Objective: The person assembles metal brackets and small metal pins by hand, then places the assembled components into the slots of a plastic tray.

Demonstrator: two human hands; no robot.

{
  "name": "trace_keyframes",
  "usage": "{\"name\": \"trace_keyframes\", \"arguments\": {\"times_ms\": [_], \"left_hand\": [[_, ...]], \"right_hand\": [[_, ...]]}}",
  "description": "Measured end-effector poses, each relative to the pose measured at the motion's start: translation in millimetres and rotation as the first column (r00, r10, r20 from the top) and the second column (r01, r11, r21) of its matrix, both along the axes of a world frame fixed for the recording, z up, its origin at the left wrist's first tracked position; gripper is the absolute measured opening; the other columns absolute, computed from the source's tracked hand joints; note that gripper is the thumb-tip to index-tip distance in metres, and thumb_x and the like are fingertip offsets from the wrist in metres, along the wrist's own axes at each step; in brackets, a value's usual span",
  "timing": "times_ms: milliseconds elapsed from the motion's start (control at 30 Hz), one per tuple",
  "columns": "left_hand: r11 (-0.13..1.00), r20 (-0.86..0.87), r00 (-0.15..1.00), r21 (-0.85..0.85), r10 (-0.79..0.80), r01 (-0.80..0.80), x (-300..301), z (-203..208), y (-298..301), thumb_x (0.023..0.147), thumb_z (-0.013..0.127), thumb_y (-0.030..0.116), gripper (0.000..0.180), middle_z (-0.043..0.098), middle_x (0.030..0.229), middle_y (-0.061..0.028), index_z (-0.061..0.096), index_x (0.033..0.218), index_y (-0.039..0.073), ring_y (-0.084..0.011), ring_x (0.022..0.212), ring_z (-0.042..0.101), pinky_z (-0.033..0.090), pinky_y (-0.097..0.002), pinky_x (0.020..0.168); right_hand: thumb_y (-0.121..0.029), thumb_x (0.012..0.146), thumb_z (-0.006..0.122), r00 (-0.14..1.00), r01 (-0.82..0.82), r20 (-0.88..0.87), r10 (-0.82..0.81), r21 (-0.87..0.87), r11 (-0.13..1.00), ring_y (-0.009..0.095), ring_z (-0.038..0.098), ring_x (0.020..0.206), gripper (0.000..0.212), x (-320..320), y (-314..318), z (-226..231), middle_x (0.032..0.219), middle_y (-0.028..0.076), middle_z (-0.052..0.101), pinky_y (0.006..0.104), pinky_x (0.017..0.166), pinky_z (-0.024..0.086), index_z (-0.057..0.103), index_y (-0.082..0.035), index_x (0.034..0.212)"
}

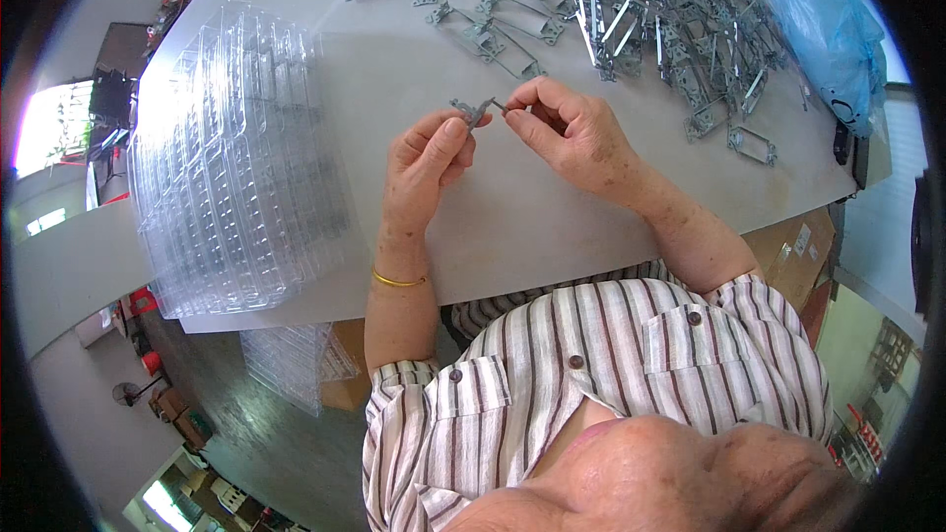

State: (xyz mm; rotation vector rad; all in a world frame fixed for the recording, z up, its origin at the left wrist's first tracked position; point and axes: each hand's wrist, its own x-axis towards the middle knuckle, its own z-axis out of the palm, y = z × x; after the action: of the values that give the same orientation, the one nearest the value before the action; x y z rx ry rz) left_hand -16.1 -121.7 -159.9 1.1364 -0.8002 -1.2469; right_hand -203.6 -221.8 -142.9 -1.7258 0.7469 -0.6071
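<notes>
Over the middle of the table, my left hand (431, 160) pinches a small grey metal bracket (474, 116) between thumb and fingers. Close beside it on the right, my right hand (570, 134) is closed on a small dark pin-like piece (500, 105), whose tip reaches toward the bracket. Whether the two pieces touch is too small to tell. Beyond my hands lie a few loose rectangular metal frames (516, 22). A big heap of similar metal frames (680, 34) spreads to the far right.
Stacked clear plastic trays (241, 167) cover the left side of the white table (394, 59). A blue plastic bag (826, 39) sits at the far right corner. Below the table edge are a cardboard box (788, 251) on the right and more clear trays (286, 360) on the left.
</notes>
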Motion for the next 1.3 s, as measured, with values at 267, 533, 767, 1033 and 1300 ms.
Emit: {"name": "trace_keyframes", "arguments": {"times_ms": [267,533,767,1033,1300], "left_hand": [[0.994,0.149,0.984,0.068,-0.094,0.084,-0.2,-3.7,2.8,0.100,0.059,0.025,0.035,0.052,0.071,0.0035,0.068,0.111,-0.006,-0.0038,0.059,0.038,0.026,-0.0195,0.052],[0.980,0.111,0.984,0.153,-0.142,0.124,1.3,4.8,4.6,0.097,0.065,0.022,0.026,0.058,0.076,0.0025,0.070,0.106,-0.002,-0.0054,0.069,0.049,0.037,-0.0209,0.059],[0.965,0.179,0.953,0.140,-0.247,0.223,-1.0,4.0,6.6,0.096,0.066,0.028,0.033,0.057,0.078,0.0032,0.070,0.105,-0.004,-0.0055,0.069,0.047,0.036,-0.0216,0.060],[0.942,0.023,0.944,0.088,-0.328,0.325,0.7,-1.2,7.4,0.098,0.063,0.026,0.031,0.057,0.072,0.0027,0.070,0.108,-0.003,-0.0033,0.061,0.044,0.034,-0.0196,0.054],[0.997,-0.063,0.998,0.074,-0.030,0.035,3.8,-1.4,0.8,0.105,0.048,0.029,0.038,0.052,0.067,-0.0011,0.067,0.109,-0.004,-0.0047,0.053,0.034,0.023,-0.0192,0.047]], "right_hand": [[-0.014,0.097,0.058,0.989,-0.076,0.151,0.007,0.457,0.886,0.007,0.049,0.058,0.018,1.5,-4.2,0.2,0.070,0.000,0.058,0.0233,0.055,0.042,0.061,-0.001,0.108],[-0.021,0.098,0.057,0.958,-0.267,0.266,0.108,0.691,0.672,0.009,0.058,0.059,0.021,-5.7,-18.2,-0.1,0.074,0.004,0.063,0.0235,0.056,0.047,0.061,-0.002,0.107],[-0.025,0.101,0.053,0.985,-0.174,0.117,0.130,0.561,0.809,0.010,0.053,0.047,0.022,-2.1,-11.1,1.2,0.060,0.002,0.058,0.0229,0.044,0.042,0.059,-0.004,0.096],[-0.025,0.102,0.053,0.994,0.029,0.083,-0.075,0.453,0.891,0.007,0.049,0.047,0.022,-1.7,-11.3,2.8,0.060,0.001,0.056,0.0228,0.043,0.040,0.055,-0.005,0.096],[-0.016,0.099,0.059,0.984,-0.151,0.157,0.089,0.445,0.883,0.004,0.050,0.058,0.012,-1.0,-3.4,-0.6,0.069,-0.003,0.058,0.0203,0.050,0.040,0.059,-0.004,0.101]]}}
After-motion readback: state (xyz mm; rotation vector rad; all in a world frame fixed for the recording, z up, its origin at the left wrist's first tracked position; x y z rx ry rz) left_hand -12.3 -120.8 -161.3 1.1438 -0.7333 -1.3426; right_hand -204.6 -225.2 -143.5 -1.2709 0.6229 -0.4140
